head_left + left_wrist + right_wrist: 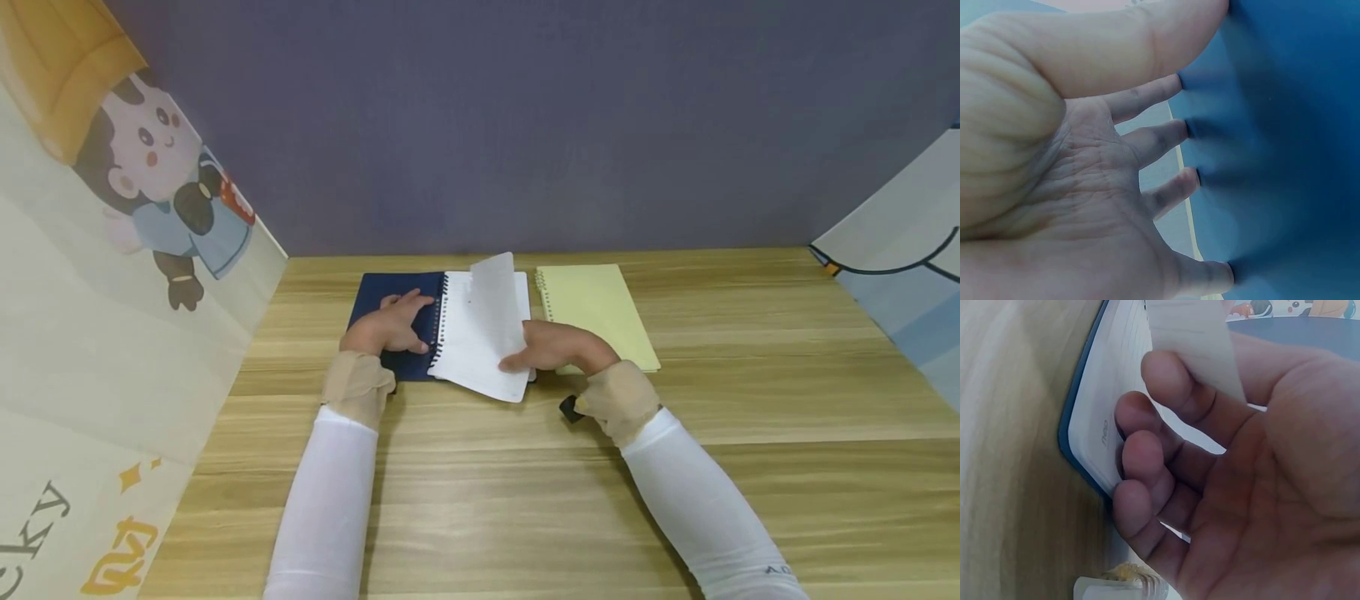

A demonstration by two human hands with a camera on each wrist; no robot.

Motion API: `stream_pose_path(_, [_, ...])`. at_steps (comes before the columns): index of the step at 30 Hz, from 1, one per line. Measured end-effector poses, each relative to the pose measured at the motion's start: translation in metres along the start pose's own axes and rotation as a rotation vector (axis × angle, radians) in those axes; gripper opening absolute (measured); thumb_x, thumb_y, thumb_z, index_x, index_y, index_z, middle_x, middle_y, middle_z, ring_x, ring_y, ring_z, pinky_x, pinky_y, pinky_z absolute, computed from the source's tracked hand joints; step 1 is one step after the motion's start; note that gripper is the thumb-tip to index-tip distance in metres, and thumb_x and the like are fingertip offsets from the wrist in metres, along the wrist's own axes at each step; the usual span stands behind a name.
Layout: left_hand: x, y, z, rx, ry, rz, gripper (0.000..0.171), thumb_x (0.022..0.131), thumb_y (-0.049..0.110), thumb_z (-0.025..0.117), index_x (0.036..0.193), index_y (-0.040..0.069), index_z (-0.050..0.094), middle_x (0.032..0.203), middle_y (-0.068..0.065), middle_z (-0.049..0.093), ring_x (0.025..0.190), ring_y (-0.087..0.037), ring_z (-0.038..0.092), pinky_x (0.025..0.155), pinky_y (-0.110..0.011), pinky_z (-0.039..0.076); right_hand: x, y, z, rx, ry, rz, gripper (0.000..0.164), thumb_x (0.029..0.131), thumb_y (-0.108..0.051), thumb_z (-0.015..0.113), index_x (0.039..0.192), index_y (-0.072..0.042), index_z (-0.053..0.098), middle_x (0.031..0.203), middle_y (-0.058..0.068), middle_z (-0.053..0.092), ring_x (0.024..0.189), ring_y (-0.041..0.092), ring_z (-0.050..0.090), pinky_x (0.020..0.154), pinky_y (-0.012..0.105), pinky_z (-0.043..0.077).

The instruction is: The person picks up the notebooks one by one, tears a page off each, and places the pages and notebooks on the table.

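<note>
A spiral notebook [459, 304] lies open on the table, its dark blue cover [375, 292] folded out to the left. My left hand [390, 323] rests on that cover beside the black coil, fingers spread; in the left wrist view its fingertips [1192, 177] press on the blue surface. With thumb and index finger my right hand [558, 343] pinches a loose-edged paper sheet [1194, 337] near its right edge. The sheet is bent up off the ruled pages below. The other right fingers curl beside the notebook's page edges.
A second spiral notebook with a pale yellow cover [600, 304] lies just right of the open one, partly under my right wrist. The wooden table [480, 500] meets a dark blue-grey wall panel [525, 150] behind, and a cartoon-printed wall [90, 333] stands on the left.
</note>
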State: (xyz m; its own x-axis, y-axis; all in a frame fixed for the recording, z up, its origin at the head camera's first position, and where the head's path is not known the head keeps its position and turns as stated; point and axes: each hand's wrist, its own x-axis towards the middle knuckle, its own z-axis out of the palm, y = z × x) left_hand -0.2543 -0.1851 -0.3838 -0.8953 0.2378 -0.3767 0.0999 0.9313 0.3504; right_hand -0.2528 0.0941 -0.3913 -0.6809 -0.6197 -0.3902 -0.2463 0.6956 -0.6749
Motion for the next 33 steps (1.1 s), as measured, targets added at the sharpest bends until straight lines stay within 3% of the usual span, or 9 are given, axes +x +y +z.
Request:
stream_pose_path(14, [0.0002,-0.0013,0.0001,-0.003,-0.005,-0.004,0.084,0.081,0.026,0.067,0.148,0.024,0.016,0.154,-0.004,-0.003,0.137,-0.036,-0.004,0.100,-0.059,0.015,0.0005,0.0009,-0.0003,0.059,-0.028,-0.057,0.034,0.084,-0.032,0.063,0.107,-0.010,0.051,0.075,0.002,0.047,0.058,0.014,0.037,0.054,0.029,0.036])
stream_pose_path(33, [-0.0020,0.0010,-0.0007,-0.008,-0.007,-0.012,0.084,0.081,0.025,0.067,0.148,0.024,0.017,0.154,-0.003,-0.003,0.137,-0.035,-0.004,0.099,-0.059,0.016,-0.0005,0.0014,-0.0014,0.032,-0.021,-0.032,0.035,0.082,-0.034,0.064,0.103,-0.010,0.051,0.066,0.000,0.041,0.054,0.013,0.033,0.050,0.028,0.033])
